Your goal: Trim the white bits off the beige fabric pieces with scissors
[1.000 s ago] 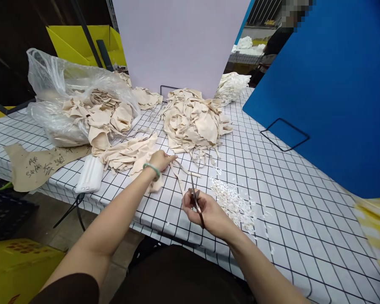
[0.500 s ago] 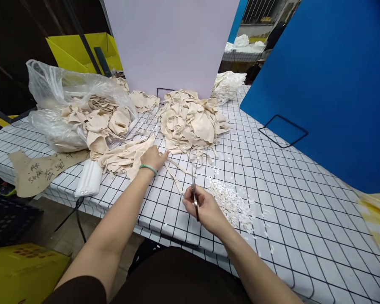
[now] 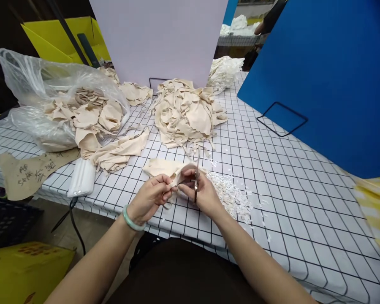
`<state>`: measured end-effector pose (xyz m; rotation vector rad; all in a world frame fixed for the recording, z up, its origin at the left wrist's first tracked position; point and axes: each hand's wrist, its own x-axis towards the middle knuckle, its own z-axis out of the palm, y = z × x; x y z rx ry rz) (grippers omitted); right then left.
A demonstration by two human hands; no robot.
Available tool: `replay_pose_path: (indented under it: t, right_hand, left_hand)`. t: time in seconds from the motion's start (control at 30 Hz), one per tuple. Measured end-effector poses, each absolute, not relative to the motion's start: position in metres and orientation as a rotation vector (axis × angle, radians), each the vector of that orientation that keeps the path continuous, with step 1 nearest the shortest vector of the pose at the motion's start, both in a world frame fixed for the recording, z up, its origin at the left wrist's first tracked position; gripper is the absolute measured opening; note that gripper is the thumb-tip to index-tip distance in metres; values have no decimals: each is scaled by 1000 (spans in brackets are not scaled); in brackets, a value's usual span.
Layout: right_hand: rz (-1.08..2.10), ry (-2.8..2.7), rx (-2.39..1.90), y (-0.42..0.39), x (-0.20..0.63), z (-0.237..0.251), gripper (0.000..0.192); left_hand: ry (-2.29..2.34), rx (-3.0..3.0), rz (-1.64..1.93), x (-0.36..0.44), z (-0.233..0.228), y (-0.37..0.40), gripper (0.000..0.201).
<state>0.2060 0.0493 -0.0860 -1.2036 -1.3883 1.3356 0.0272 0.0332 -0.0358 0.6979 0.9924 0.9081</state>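
Cloth (image 3: 161,167) pinched at its near edge by left hand (image 3: 150,195), fingers closed; scissors (image 3: 196,185) gripped in right hand (image 3: 206,193), thumb seemingly against the same edge. Far part resting on checked tablecloth (image 3: 291,207), just left of scattered clippings (image 3: 232,196), nearer than heaped beige pieces (image 3: 188,114). Likely at the step of readying that edge for cutting. Calls next for tautening it, keeping blades clear of fingertips.

The cloth (image 3: 161,167) is beige, the tablecloth (image 3: 272,169) black-on-white grid, scissors (image 3: 196,185) seemingly brownish.
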Motion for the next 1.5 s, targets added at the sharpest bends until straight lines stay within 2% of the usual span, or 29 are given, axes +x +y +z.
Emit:
replay_pose_path:
  t: [0.17, 0.3, 0.37, 0.47, 0.63, 0.73, 0.83, 0.93, 1.1, 1.23, 1.3, 1.4, 1.5]
  right_hand:
    - [1095, -1599, -1185, 60, 192, -87, 21]
    - [886, -1818, -1047, 77, 197, -69, 29]
    - [907, -2053, -922, 87, 198, -58, 30]
    - [1013, -2306, -871, 101, 193, -50, 17]
    - [926, -2226, -945, 114, 180, -39, 20]
    - [1179, -2260, -700, 112, 174, -34, 24]
    - [1563, -2335, -616, 111, 169, -38, 11]
    - [1551, -2246, -776, 115, 159, -44, 13]
    - [1076, -1944, -750, 111, 146, -32, 15]
    - [829, -1916, -742, 94, 163, -32, 14]
    - [885, -1939, -820, 85, 178, -41, 13]
    - [1068, -2009, -922, 71, 196, -53, 11]
    - [1197, -2019, -949, 55, 204, -56, 17]
  left_hand:
    - [958, 553, 792, 13, -40, 23, 26]
    - [1015, 642, 731, 3, -37, 21, 31]
    - [1059, 817, 726, -1, -32, 17, 29]
    - [1186, 1203, 779, -3, -25, 12, 25]
    - [1327, 1415, 741, -7, -26, 1, 25]
    - [1386, 1566, 729, -13, -24, -4, 23]
    - [1476, 1777, 785, -23, -15, -8, 16]
    - [1521, 1599, 836, -29, -13, -8, 17]
    - [1006, 720, 794, -19, -27, -2, 46]
    - [821, 572, 958, -8, -30, 0, 24]
    - [871, 652, 996, -4, -29, -1, 19]
    - [941, 764, 942, 0, -30, -2, 23]
    - [943, 798, 881, 4, -34, -2, 28]
